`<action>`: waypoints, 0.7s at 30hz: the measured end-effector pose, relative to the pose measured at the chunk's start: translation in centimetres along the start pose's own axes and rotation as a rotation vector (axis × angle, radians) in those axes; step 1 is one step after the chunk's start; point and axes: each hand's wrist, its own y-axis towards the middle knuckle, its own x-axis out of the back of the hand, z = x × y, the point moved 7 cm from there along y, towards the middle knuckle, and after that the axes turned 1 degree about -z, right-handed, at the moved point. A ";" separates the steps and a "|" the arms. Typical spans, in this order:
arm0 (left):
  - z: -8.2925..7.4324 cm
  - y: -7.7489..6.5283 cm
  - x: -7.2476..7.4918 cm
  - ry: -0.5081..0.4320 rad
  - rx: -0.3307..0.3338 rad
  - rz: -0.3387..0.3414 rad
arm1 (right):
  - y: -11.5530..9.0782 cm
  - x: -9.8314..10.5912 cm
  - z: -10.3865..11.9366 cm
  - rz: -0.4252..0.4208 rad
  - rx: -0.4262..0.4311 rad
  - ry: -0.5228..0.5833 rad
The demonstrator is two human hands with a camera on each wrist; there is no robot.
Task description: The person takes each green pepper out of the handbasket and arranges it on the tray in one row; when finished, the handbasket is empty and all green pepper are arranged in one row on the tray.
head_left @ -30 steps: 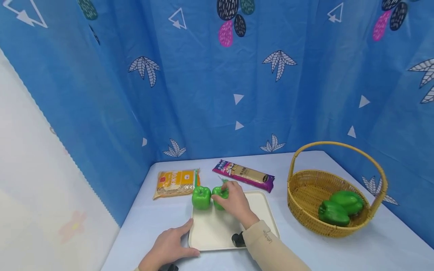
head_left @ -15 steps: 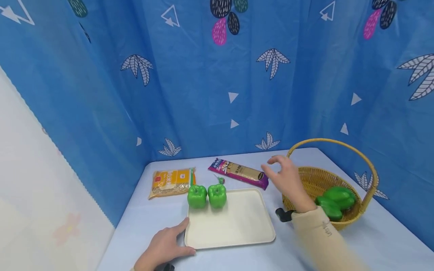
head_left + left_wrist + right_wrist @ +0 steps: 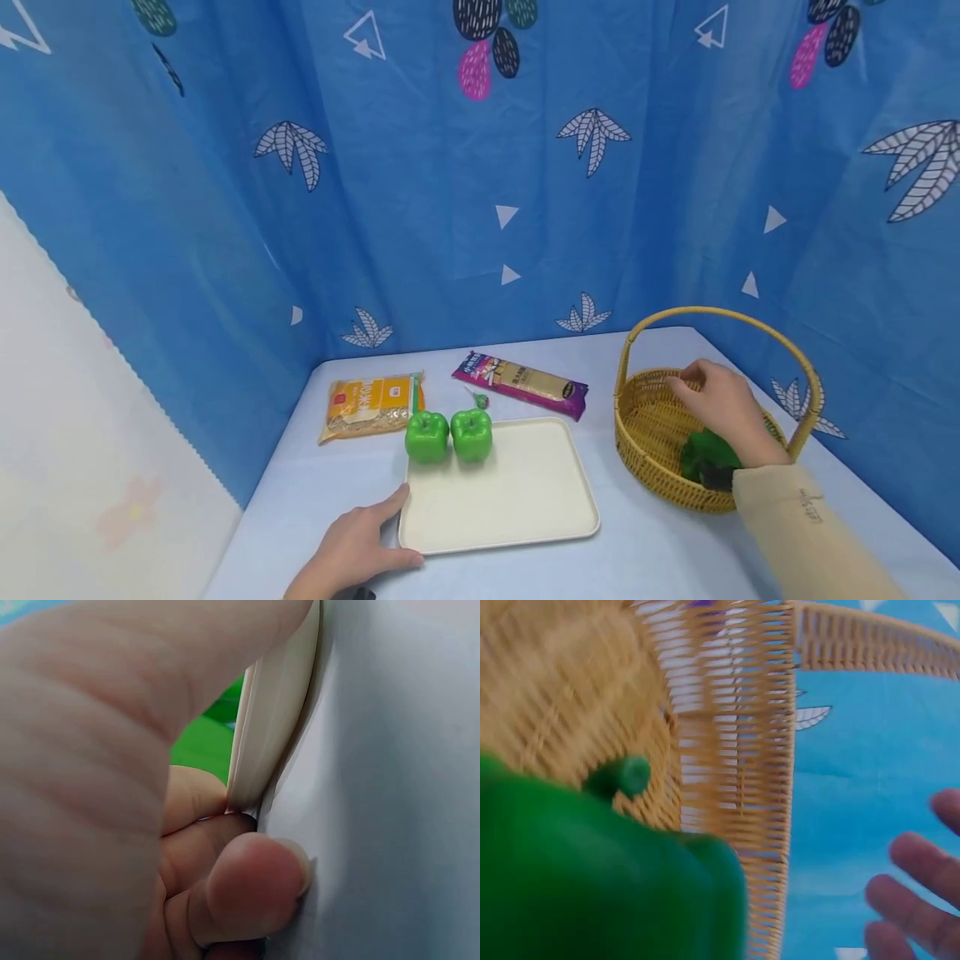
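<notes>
My left hand (image 3: pixel 358 543) rests at the left side of the cream tray (image 3: pixel 517 487), its thumb and index finger touching the rim (image 3: pixel 259 727) near the front corner. Two green bell peppers (image 3: pixel 471 436) stand side by side at the tray's far left corner. Over the wicker basket (image 3: pixel 652 450) is my right hand (image 3: pixel 723 408), fingers apart and holding nothing. Below it, a green pepper (image 3: pixel 705 450) lies in the basket, partly hidden by the wrist. In the right wrist view this pepper (image 3: pixel 607 877) looms close, stem visible, with my fingers off at the right.
A yellow grain bag (image 3: pixel 372 407) lies behind the tray at left. A purple-ended noodle packet (image 3: pixel 525 383) sits at the back, with a small green item (image 3: pixel 480 400) before it. The basket's tall handle (image 3: pixel 712 311) arches over the right hand. Blue curtain encloses the table.
My right hand has let go of the pepper on the tray and moved right, over the basket. The left hand stays at the tray. The head view has shifted slightly.
</notes>
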 end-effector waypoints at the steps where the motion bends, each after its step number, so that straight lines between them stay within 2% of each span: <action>1: 0.1 0.0 0.0 -0.004 0.001 0.001 | 0.1 -0.3 -0.4 0.017 -0.005 0.000; 5: 0.1 -0.1 0.0 -0.032 0.001 0.005 | 0.6 -1.6 -1.6 0.097 -0.006 -0.025; 10: 0.2 -0.1 -0.6 -0.058 0.008 0.023 | 0.3 -3.9 -2.3 0.319 -0.032 -0.084; 12: 0.3 -0.1 -0.7 -0.058 0.010 0.027 | 0.0 -4.5 -2.3 0.383 -0.037 -0.112; 14: 0.2 -0.1 -0.6 -0.055 0.013 0.025 | -0.1 -4.9 -2.2 0.410 -0.039 -0.141; 21: 0.1 0.0 0.0 -0.020 0.023 0.014 | -0.2 -4.9 -1.3 0.420 -0.019 -0.208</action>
